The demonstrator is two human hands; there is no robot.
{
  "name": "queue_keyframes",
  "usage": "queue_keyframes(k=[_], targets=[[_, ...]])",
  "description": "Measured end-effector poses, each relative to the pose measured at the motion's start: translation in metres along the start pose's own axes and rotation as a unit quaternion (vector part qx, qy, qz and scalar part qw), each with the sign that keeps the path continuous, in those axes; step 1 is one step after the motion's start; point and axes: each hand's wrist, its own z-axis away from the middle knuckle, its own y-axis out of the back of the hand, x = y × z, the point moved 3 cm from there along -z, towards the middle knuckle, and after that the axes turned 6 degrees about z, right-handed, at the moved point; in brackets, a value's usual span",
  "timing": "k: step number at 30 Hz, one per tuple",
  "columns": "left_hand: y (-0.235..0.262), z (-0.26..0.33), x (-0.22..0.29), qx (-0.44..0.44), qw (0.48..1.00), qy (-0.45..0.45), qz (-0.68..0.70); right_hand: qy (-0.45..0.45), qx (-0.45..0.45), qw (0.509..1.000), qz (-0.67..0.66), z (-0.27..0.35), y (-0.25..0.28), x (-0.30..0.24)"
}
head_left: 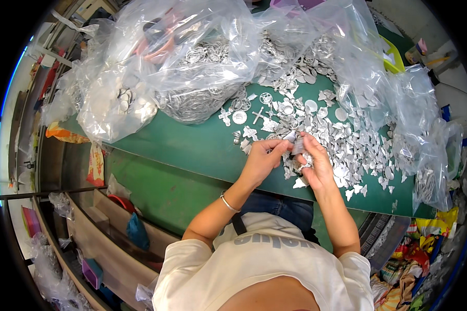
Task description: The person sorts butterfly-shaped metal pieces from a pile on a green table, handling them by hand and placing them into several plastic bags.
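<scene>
Metal piece (pixel 298 145) is held over the pile (pixel 355 147), left grip (pixel 263 159) pinched on it, right grip (pixel 319 165) curled in at its other side, presumably for steadiness, while bags (pixel 111 116) on the tabletop (pixel 176 147) likely keep bulk rings (pixel 192 101) contained.

Silvery pieces (pixel 298 146) in both hands (pixel 320 165)

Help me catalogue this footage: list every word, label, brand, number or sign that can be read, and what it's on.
White shirt: large grey lettering on the chest, not quoted here.
Red-and-yellow packet, left: any print is too small to read.
Colourful packages, lower right: any print is too small or blurred.
Small silvery pieces: no readable marks.
</scene>
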Motion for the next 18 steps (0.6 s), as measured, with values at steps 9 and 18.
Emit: queue_keyframes(k=[9,18], targets=[[0.022,-0.030,0.010,0.196,0.752,-0.214,-0.592,-0.040,0.063,0.962,-0.261,0.001,0.006,-0.011],[0.023,-0.027,0.020,0.186,0.835,-0.292,-0.427,0.040,-0.027,0.998,0.041,0.004,0.029,-0.007]])
